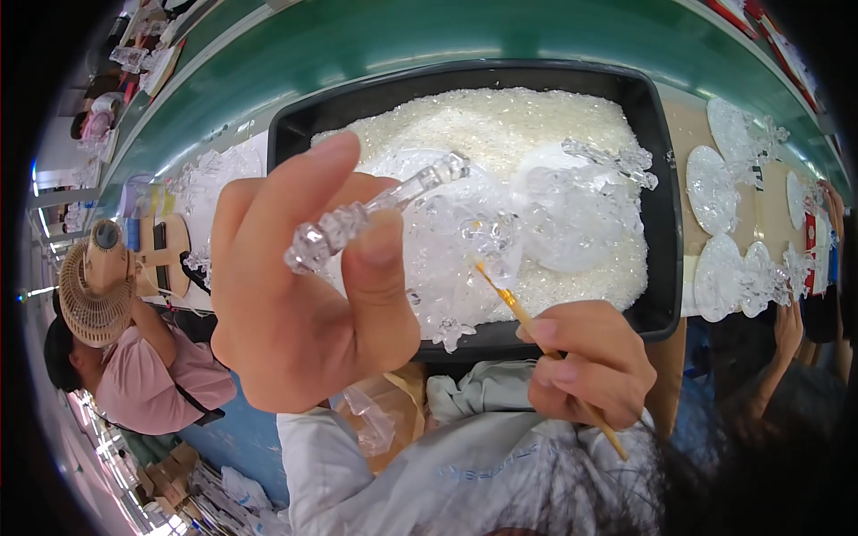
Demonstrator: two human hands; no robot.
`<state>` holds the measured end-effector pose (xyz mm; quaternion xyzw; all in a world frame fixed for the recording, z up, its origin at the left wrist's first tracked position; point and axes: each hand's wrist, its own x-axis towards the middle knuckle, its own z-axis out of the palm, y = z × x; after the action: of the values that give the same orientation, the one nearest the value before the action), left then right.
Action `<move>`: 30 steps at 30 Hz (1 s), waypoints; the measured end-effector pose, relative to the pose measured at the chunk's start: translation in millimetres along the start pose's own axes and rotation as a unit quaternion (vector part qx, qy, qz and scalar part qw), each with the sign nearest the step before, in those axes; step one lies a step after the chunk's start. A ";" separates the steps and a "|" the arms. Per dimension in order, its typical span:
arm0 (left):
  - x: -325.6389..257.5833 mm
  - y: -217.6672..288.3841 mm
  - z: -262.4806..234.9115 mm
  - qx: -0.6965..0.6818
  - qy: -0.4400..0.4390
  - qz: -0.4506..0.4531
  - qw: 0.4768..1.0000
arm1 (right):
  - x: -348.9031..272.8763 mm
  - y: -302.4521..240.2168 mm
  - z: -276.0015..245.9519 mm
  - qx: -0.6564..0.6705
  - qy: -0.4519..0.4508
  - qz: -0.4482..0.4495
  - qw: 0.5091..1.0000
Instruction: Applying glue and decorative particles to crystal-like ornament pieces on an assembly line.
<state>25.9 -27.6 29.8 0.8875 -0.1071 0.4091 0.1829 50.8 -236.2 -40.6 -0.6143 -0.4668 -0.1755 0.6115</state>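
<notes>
My left hand point(295, 304) is raised over the left side of a black tray point(666, 196), its thumb and fingers pinching a clear, faceted rod point(409, 188) with a knobbly end. Between the fingers of my right hand point(594, 362), at the tray's near edge, is a thin paintbrush point(516, 306) with a wooden handle. The brush tip points up and left, apart from the rod. Pale glittering granules point(500, 112) fill the tray. On them lie a clear round piece point(572, 223), a clear branching piece point(626, 163) and other transparent parts, some hidden behind my left hand.
A green surface point(465, 36) runs beyond the tray. Clear discs point(712, 189) and ornate parts lie to the right, where another person's hand point(788, 330) shows. At left, a person in a pink top point(161, 384) sits near a woven, basket-like object point(96, 290).
</notes>
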 end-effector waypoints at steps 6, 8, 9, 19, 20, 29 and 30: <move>-3.2 2.1 5.3 -0.018 0.026 -0.002 0.999 | 3.7 -3.0 1.9 -0.027 -0.007 0.024 0.999; -5.4 4.3 9.1 -0.004 0.049 -0.022 0.999 | 2.8 -3.6 -0.4 -0.010 -0.024 0.027 0.999; -5.9 4.4 9.2 -0.004 0.047 -0.019 0.999 | 1.5 -3.6 1.4 -0.010 -0.021 0.027 0.999; -8.2 -14.0 12.6 -0.160 0.093 -0.002 0.983 | -5.2 -4.2 -12.4 0.040 0.064 0.026 0.997; -6.8 -15.6 16.1 -0.210 0.126 -0.017 0.969 | -4.9 -3.6 -14.6 0.052 0.086 0.040 0.994; 0.2 -37.5 -7.4 -0.182 -0.039 0.126 0.975 | -5.4 4.6 -6.9 0.110 0.123 0.046 0.985; -2.4 -35.9 -6.3 -0.188 -0.027 0.117 0.975 | -5.2 4.2 -6.5 0.112 0.125 0.043 0.985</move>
<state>32.2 7.8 23.2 0.8293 -0.2904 0.3759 0.2943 53.9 -243.3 -45.8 -0.5347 -0.3767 -0.1703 0.7370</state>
